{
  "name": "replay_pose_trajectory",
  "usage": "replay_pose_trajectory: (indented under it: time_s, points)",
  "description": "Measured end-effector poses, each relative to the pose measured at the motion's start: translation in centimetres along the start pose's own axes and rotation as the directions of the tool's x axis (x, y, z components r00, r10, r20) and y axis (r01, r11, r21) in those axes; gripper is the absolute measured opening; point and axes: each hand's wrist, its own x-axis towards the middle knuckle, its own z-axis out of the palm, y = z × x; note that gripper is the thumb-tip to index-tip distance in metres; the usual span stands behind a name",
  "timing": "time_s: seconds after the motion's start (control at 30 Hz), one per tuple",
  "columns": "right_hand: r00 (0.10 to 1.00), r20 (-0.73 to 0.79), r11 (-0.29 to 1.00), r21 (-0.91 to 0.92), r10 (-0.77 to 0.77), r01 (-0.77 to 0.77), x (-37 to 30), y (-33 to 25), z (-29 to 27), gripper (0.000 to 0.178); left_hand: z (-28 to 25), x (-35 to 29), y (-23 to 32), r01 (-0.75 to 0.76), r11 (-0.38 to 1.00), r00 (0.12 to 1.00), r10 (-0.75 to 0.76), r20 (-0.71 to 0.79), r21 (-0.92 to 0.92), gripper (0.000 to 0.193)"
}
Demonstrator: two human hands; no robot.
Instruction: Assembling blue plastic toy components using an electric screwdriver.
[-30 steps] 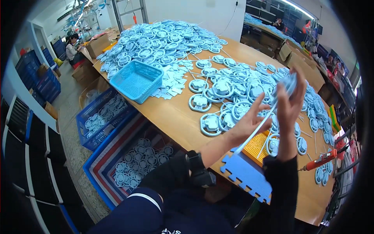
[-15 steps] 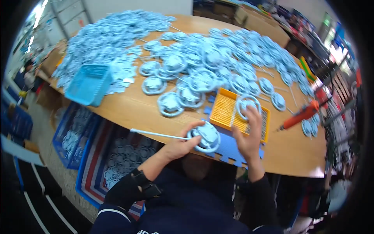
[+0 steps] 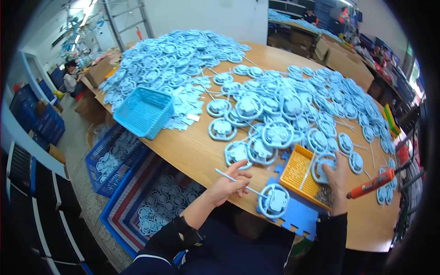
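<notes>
My left hand [image 3: 229, 183], near the table's front edge, has its thumb and fingers around the thin rod of a light blue plastic wheel [image 3: 273, 200]. The wheel's round part lies to the right, over the blue foam mat [image 3: 298, 211]; the rod's tip sticks out left past my fingers. My right hand [image 3: 338, 181] reaches over the right side of a yellow-orange tray [image 3: 289, 184], its thumb and fingers at the rim of a second light blue wheel [image 3: 323, 169]. Small metal parts [image 3: 324, 195] lie in the tray's near right corner.
More wheels [image 3: 277, 133] are heaped beyond the tray, with a larger pile [image 3: 169, 64] at the back left. A turquoise basket [image 3: 145, 112] stands at the left edge, above crates of parts [image 3: 110, 160]. An orange-red power screwdriver [image 3: 373, 183] hangs at right.
The view has shifted. My left hand has moved off the wheel's round part to its rod. My right hand has come further over the second wheel, which stays at the tray.
</notes>
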Motion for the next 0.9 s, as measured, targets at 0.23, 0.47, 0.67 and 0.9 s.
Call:
replay_pose_trajectory:
  time_s: [0.23, 0.47, 0.67, 0.9]
  points:
    - [0.999, 0.007, 0.96, 0.279, 0.035, -0.035, 4.1, -4.0, -3.9, 0.025, -3.6, -4.2, 0.1, -0.244, 0.967, 0.876, 0.251, -0.412, 0.069, 0.067]
    - [0.899, -0.054, 0.878, 0.195, -0.434, 0.436, 7.7, -13.2, 0.2, 0.057, 0.6, -3.9, 0.1, -0.102, 0.162, 0.694, 0.719, -0.046, 0.982, 0.052]
    - [0.916, -0.097, 0.88, 0.253, -0.39, 0.402, -2.8, -13.3, -7.7, 0.043, 4.3, -3.5, -2.9, -0.336, 0.051, 0.806, 0.532, 0.26, 0.94, 0.052]
    - [0.706, -0.703, 0.994, -0.103, -0.086, 0.018, -4.8, -2.4, -16.2, 0.048, 7.9, -0.4, -4.4, -0.423, 0.052, 0.82, 0.447, 0.357, 0.905, 0.059]
